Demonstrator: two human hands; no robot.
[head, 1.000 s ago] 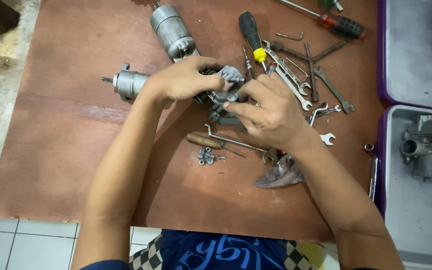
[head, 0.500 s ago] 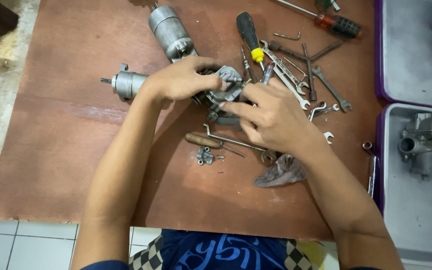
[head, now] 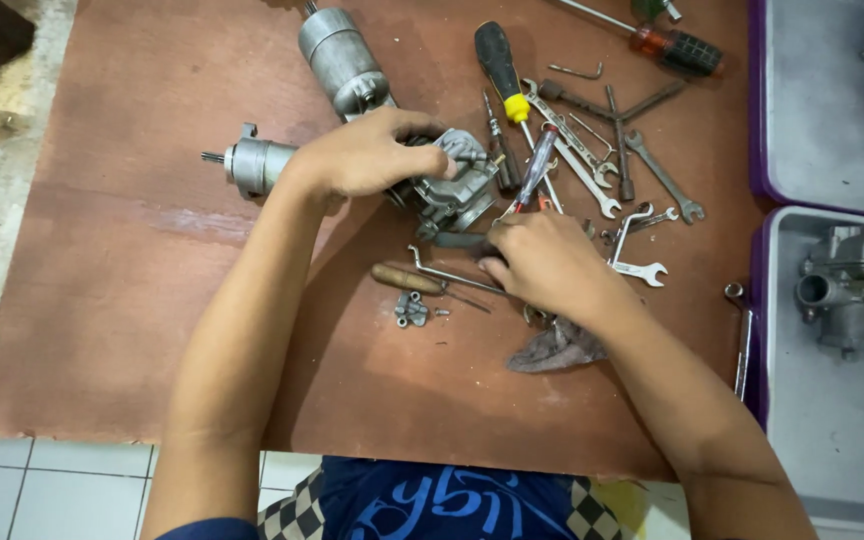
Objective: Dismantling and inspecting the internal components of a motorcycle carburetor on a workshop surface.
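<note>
My left hand [head: 367,155] grips a grey metal carburetor body [head: 457,185] on the brown wooden board [head: 152,300]. My right hand [head: 542,265] sits just right of it, fingers closed on a thin screwdriver [head: 532,175] with a red and grey handle; its tip is hidden under the hand, beside a dark part [head: 457,240] at the carburetor's lower edge. A wooden-handled tool [head: 407,278] and a bent metal rod [head: 452,275] lie just below the carburetor.
Two grey starter motors [head: 342,60] [head: 252,165] lie at the back left. Wrenches [head: 592,170], a black-and-yellow screwdriver [head: 502,65] and an orange-handled one [head: 667,45] are spread at the back right. A grey rag [head: 557,348] and small fittings [head: 412,310] lie in front. Purple-rimmed trays [head: 757,110] hold another carburetor [head: 852,285].
My right hand has dropped from on top of the carburetor toward me, to its lower right side, now holding the thin screwdriver. My left hand stays on the carburetor.
</note>
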